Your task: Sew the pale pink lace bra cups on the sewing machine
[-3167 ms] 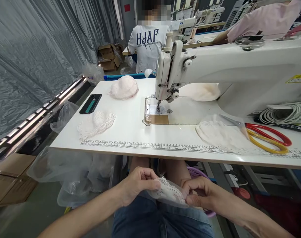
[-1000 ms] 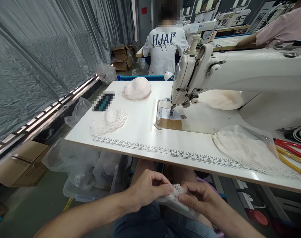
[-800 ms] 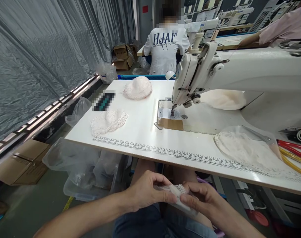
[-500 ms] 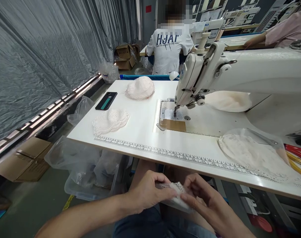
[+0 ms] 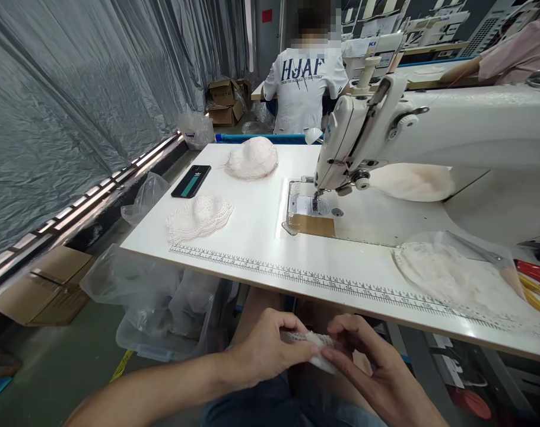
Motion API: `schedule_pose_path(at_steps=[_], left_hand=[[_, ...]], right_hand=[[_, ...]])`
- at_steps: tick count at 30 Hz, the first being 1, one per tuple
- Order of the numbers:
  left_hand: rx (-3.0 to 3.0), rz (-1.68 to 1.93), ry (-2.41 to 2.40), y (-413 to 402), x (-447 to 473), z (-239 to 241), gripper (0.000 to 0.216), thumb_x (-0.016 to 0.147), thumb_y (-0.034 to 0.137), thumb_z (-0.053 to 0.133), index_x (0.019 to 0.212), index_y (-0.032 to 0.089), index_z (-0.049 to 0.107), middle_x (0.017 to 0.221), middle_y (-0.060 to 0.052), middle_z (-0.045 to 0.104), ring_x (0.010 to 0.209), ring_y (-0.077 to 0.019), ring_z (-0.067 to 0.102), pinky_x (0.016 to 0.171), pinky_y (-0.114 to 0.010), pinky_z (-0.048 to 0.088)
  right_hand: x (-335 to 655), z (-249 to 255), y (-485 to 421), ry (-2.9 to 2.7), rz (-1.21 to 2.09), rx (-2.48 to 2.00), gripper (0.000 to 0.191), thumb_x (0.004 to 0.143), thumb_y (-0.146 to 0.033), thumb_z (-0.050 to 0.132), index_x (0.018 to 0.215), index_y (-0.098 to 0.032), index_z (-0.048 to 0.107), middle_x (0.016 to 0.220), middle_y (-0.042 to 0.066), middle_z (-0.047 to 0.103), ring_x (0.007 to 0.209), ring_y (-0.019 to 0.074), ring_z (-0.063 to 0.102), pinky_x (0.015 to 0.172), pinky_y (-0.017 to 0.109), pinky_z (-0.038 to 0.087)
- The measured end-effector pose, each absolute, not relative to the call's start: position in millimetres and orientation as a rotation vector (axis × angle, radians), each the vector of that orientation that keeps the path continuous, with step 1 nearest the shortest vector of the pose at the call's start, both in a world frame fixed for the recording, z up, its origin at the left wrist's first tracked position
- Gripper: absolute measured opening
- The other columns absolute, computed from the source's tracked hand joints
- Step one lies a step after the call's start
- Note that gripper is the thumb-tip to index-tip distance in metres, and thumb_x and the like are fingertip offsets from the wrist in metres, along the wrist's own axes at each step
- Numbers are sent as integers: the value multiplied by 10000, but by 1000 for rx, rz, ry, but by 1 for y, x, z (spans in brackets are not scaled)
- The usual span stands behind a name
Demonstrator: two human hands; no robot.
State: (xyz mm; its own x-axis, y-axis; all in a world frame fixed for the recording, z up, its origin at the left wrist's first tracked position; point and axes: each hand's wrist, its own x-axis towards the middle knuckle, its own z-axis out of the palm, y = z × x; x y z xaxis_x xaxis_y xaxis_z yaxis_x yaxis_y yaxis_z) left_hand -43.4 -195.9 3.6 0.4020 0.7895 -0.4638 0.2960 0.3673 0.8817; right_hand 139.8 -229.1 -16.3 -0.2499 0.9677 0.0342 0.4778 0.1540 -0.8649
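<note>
Over my lap, below the table's front edge, a folded piece of white lace fabric [image 5: 320,343] is stretched between my two hands. My left hand [image 5: 279,344] pinches its left part between thumb and fingers. At the other end, my right hand [image 5: 363,356] grips it with thumb and fingertips, the fingers curled. Much of the fabric is hidden by the fingers. Beyond the hands, a white lace piece [image 5: 199,218] lies at the table's left, and a pale pink cup-shaped lace piece [image 5: 252,158] sits farther back.
A white sewing machine [image 5: 412,130] stands on the white table [image 5: 252,237] at right. Near it lie lace fabric [image 5: 448,273] and red-handled scissors [image 5: 537,271]. A phone [image 5: 191,181] rests at left. Plastic bags [image 5: 136,290] hang below. One person [image 5: 303,89] sits ahead.
The lace in my hands has tipped and flattened, so less of its patterned edge shows. My right hand's fingers have shifted slightly; my left hand stays nearly in place.
</note>
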Motion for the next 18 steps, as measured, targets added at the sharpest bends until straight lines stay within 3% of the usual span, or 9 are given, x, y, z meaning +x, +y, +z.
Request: schedule_pose_path(at_steps=[18], left_hand=[[1279, 481, 1108, -196, -45, 2, 157, 675, 264, 679, 712, 114, 708, 669, -8, 585, 677, -121, 500, 614, -213, 348]], right_hand=[[139, -17, -230, -1864, 1147, -1437, 163, 876, -374, 514, 788, -238, 488, 750, -10, 536, 683, 150, 517, 583, 232, 411]])
